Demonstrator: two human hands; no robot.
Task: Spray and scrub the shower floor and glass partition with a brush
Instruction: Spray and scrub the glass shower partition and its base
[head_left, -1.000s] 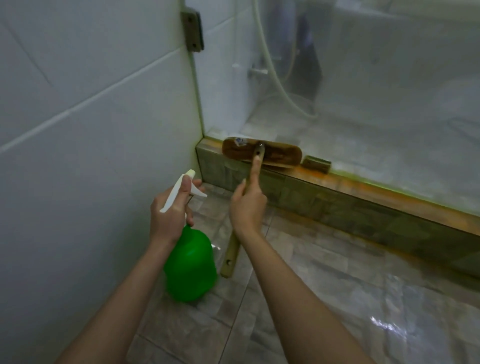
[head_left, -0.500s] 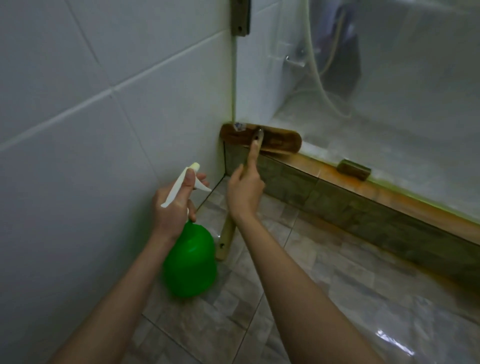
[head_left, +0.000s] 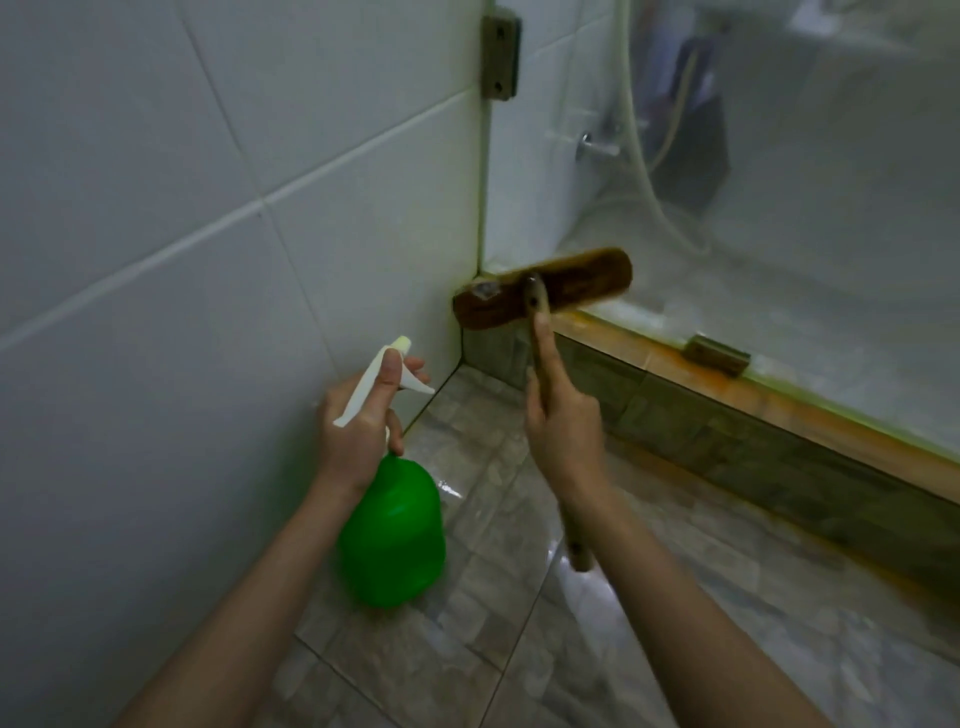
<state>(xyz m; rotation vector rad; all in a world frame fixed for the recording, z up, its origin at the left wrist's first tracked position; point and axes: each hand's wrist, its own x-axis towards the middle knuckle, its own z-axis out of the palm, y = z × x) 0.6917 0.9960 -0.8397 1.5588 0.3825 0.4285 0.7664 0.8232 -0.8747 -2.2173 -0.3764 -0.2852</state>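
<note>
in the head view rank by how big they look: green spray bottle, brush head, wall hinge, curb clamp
1. green spray bottle, though it is nearest the camera
2. brush head
3. wall hinge and curb clamp: too alike to rank

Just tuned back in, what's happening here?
A person is cleaning a shower. Their right hand grips the wooden handle of a scrub brush. The brush head sits tilted at the base of the glass partition, in the corner by the white tiled wall, over the orange-stained curb. Their left hand holds a green spray bottle low above the floor tiles. No spray is visible.
</note>
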